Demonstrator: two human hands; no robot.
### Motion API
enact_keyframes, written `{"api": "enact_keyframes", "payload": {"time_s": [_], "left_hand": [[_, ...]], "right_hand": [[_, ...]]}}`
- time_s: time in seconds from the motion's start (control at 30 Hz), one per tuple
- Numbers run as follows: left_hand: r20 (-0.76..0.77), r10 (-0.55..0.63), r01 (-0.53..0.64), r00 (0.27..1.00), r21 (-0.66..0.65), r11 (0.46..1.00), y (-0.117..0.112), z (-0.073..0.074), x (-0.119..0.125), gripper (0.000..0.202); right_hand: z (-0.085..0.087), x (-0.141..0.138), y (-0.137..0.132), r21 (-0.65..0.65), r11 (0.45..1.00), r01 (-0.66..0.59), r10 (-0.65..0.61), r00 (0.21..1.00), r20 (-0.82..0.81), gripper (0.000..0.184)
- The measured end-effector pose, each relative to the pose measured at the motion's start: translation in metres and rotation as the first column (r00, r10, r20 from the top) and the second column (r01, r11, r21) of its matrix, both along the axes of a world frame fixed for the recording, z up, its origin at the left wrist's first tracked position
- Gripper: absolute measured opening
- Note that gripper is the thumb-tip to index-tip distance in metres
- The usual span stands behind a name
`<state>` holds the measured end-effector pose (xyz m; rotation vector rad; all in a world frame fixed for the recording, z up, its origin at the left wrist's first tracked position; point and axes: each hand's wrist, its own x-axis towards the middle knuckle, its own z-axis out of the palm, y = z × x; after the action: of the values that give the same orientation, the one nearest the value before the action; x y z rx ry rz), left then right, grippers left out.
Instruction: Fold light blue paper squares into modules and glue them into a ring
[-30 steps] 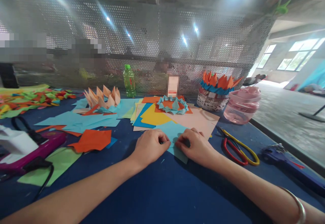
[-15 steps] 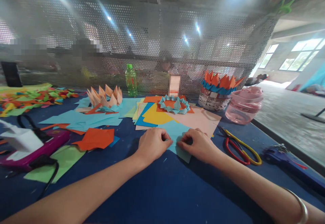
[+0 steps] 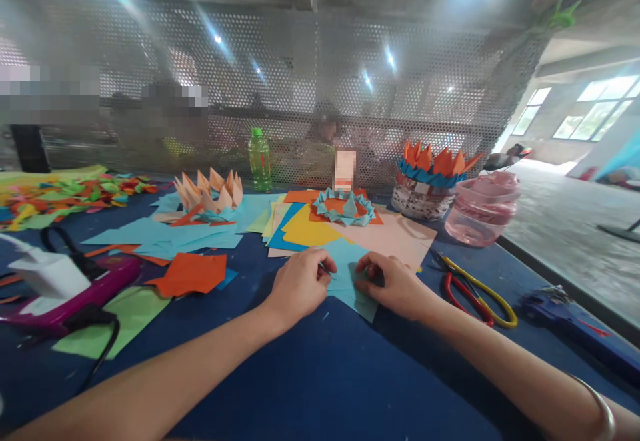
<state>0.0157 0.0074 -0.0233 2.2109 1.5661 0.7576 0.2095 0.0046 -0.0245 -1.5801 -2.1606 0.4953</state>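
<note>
Turquoise in colour, the paper sheet (image 3: pixel 351 294) lies on the blue bench (image 3: pixel 320 374), pinched at its edges by the curled left hand (image 3: pixel 300 285) and right hand (image 3: pixel 396 285). Scissors (image 3: pixel 477 289) lie just right. Orange paper (image 3: pixel 191 274) lies left.

Paper-craft workshop: blue worktable (image 3: pixel 320 374) with coloured paper sheets (image 3: pixel 305 227), scissors (image 3: pixel 475 291), perforated metal screen (image 3: pixel 350 94)

Bare blue surface (image 3: pixel 320 374) lies open in front; scissors (image 3: pixel 475 289) block the right, orange paper (image 3: pixel 193 273) the left.
</note>
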Motion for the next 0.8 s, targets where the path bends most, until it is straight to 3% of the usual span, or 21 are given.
{"api": "enact_keyframes", "payload": {"time_s": [0.23,0.4,0.5,0.63,0.8], "left_hand": [[-0.156,-0.061,0.091,0.986,0.193,0.977,-0.01,-0.002,0.0,0.026],[-0.326,-0.119,0.217,0.938,0.282,0.935,-0.016,0.001,0.001,0.025],[-0.472,-0.148,0.309,0.869,0.283,0.908,-0.021,0.007,0.002,0.021],[-0.681,-0.162,0.409,0.714,0.218,0.886,-0.036,0.013,0.002,0.02],[-0.749,-0.081,0.416,0.658,0.272,0.868,-0.051,0.008,0.005,0.021]], "right_hand": [[-0.005,0.0,-0.006,0.104,0.99,-0.099,0.105,0.993,-0.05,0.033],[-0.008,0.002,-0.009,0.218,0.935,-0.28,0.266,0.96,0.089,0.042],[-0.004,0.002,-0.012,0.255,0.905,-0.34,0.294,0.934,0.203,0.051],[0.001,0.003,-0.015,0.244,0.894,-0.376,0.305,0.909,0.284,0.057],[0.002,0.003,-0.016,0.215,0.901,-0.377,0.303,0.9,0.313,0.057]]}}
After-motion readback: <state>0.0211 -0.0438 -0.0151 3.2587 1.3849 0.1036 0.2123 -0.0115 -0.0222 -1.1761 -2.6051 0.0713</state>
